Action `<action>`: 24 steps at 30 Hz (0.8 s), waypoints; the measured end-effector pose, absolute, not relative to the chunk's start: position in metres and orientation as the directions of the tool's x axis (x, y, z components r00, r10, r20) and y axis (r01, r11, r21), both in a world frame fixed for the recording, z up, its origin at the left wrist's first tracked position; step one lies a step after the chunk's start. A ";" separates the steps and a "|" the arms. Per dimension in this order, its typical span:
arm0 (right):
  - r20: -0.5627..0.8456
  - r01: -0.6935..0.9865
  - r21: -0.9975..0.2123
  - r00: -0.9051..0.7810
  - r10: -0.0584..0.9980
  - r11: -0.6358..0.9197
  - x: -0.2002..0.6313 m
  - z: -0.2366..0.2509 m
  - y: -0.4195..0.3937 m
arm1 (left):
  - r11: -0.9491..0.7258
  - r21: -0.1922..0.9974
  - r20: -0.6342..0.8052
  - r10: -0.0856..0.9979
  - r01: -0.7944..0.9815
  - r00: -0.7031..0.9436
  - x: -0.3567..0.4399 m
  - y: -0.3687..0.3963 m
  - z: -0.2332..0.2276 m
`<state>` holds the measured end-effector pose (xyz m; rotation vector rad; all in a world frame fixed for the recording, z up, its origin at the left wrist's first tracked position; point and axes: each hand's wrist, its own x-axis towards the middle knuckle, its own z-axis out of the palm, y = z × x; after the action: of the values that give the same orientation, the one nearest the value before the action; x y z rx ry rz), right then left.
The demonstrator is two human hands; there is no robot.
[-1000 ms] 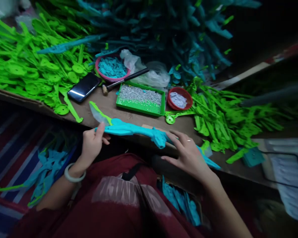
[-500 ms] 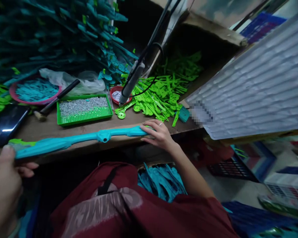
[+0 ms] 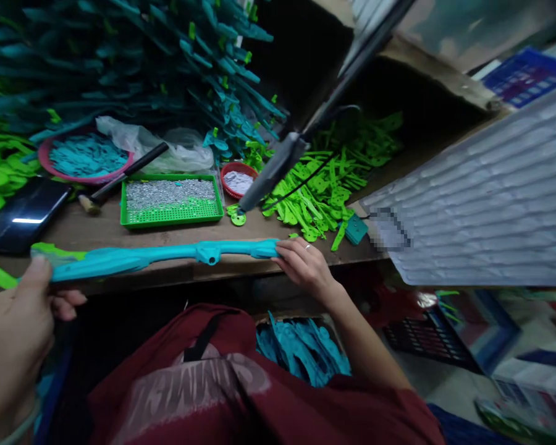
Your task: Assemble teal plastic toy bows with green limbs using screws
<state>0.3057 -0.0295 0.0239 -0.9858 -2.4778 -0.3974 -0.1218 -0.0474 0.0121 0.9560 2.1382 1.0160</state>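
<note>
Held across the front of the bench is a long turquoise plastic part with a round-holed boss near its middle. My left hand is closed on its left end, thumb on top, where a lime-green plastic piece lies along it. At the other end, the fingers of my right hand pinch the narrow tip. Beyond the part, a grey hanging power screwdriver slants down with its tip near a small green disc-shaped piece.
A green tray of small metal screws stands behind the part. Around it are a hammer, a phone, a pink basin, a red basket and heaped green pieces. Turquoise parts fill a container below the bench edge.
My view has shifted slightly, and the bench things sit farther right. The right fingers have drawn together at the part's tip. The hanging screwdriver has swung a little.
</note>
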 end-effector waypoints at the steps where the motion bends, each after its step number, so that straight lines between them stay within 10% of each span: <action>1: 0.501 0.706 0.070 -0.636 0.587 0.705 0.294 0.027 -0.031 | 0.458 0.838 -0.208 0.771 0.298 -0.602 -0.118 -0.047 0.016; 10: 0.577 0.479 -0.098 -0.687 0.442 0.872 0.080 0.022 -0.018 | 0.252 0.918 -0.067 0.860 0.307 -0.505 -0.112 -0.055 0.017; 20: 0.698 0.354 -0.243 -0.583 0.416 0.903 0.054 -0.006 -0.003 | 0.170 0.943 -0.021 0.887 0.285 -0.462 -0.118 -0.058 0.014; 24: 0.463 0.324 -0.310 -0.769 0.440 0.894 0.070 0.026 0.002 | 0.143 0.953 -0.030 0.922 0.266 -0.387 -0.120 -0.069 0.002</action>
<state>0.0697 0.0024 0.0258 -0.5503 -2.5170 0.2876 -0.1198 -0.0691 0.0025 1.1438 1.7627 1.2655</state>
